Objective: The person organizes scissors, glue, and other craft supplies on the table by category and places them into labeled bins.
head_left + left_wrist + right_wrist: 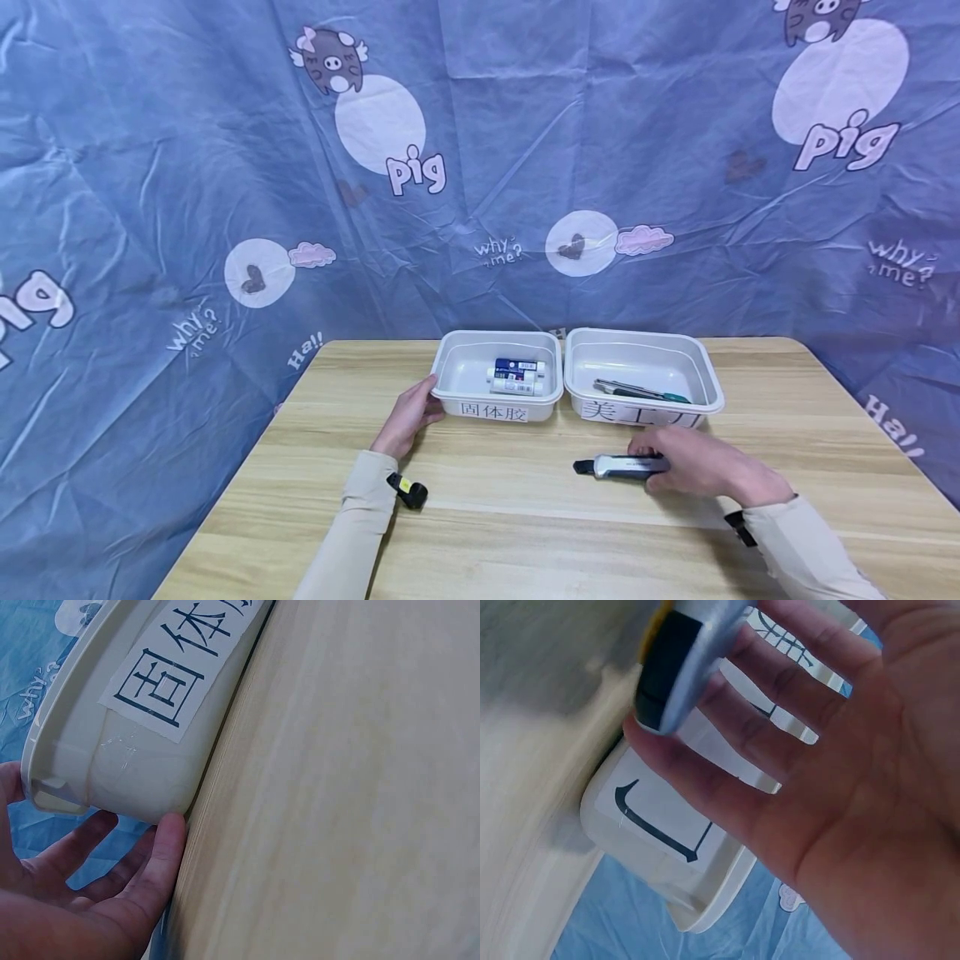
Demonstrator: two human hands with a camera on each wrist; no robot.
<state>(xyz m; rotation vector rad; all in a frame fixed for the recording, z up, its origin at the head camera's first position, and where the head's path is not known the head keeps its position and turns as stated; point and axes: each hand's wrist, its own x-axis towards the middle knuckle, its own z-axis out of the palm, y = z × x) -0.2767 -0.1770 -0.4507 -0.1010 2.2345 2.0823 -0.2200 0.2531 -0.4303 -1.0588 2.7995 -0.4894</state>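
The right hand (701,467) grips a utility knife (618,467) at the knife's rear end. The fingers curl over the silver body, and the black tip points toward the person's left. The knife lies level and close to the wooden table (525,517), just in front of the right bin (643,375); whether it touches the table surface cannot be told. In the right wrist view the fingers (780,727) spread partly apart, with the knife (679,656) pressed across their upper part and the labelled wall of the right bin (667,832) visible behind them. The right forearm enters from the lower right corner and angles inward.

The left hand (408,417) is open, fingers nearly straight. It rests against the front left corner of the left bin (497,375). In the left wrist view the thumb (161,862) touches the bin wall (135,772) just below its paper label, and the other fingers extend past the corner beneath the rim. The left forearm lies along the table, pointing forward.

The left bin holds glue sticks (516,377). The right bin holds other knives (637,392), dark and green-tipped. Both bins stand side by side at the far edge of the table, touching or nearly so.
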